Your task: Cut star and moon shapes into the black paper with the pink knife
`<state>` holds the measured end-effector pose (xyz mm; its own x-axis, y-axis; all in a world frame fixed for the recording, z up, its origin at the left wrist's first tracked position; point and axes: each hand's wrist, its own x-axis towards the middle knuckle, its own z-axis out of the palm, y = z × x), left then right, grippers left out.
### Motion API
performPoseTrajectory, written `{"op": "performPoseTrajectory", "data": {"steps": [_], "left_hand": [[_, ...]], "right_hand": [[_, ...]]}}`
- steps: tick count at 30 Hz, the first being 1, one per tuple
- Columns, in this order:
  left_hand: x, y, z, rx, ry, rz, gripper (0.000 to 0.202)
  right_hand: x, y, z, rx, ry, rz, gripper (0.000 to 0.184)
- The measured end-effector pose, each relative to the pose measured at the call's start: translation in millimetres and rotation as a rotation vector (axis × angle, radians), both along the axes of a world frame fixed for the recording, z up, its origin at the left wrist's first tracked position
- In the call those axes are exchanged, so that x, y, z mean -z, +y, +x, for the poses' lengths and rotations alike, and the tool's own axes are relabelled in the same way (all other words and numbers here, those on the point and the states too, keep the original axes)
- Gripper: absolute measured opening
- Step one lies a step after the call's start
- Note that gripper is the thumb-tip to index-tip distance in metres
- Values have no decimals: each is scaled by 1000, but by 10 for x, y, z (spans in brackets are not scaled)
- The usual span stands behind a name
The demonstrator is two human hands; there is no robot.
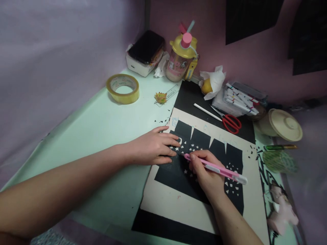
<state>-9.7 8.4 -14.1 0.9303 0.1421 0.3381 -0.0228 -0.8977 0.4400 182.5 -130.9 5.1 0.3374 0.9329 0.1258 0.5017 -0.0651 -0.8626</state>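
My right hand is closed round a pink craft knife, its tip resting at or just over a sheet of black paper. Small star-shaped and angular holes are cut through that sheet, and narrow slits divide its far edge. My left hand lies flat on the black paper's left side, fingers spread, close to the knife tip. Under the black paper is a white board, with more black paper beneath it. Whether the blade touches the paper is hard to tell.
Red-handled scissors and a white pen lie beyond the board. Farther back stand a yellow-lidded bottle, a tape roll and a box of markers. A lidded tub and a pink glue gun are on the right.
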Motion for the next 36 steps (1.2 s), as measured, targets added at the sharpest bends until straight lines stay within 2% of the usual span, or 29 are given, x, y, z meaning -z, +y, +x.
{"op": "performPoseTrajectory", "data": {"steps": [5, 8, 28, 36], "left_hand": [[1, -3, 1, -6, -10, -4, 13], [10, -2, 3, -9, -17, -5, 13], [33, 2, 10, -9, -22, 6, 14], [40, 1, 7, -9, -25, 5, 13]], "right_hand": [[43, 2, 20, -61, -101, 39, 4], [64, 7, 14, -84, -143, 77, 7], [66, 5, 14, -129, -162, 60, 7], [84, -23, -5, -161, -203, 104, 7]]}}
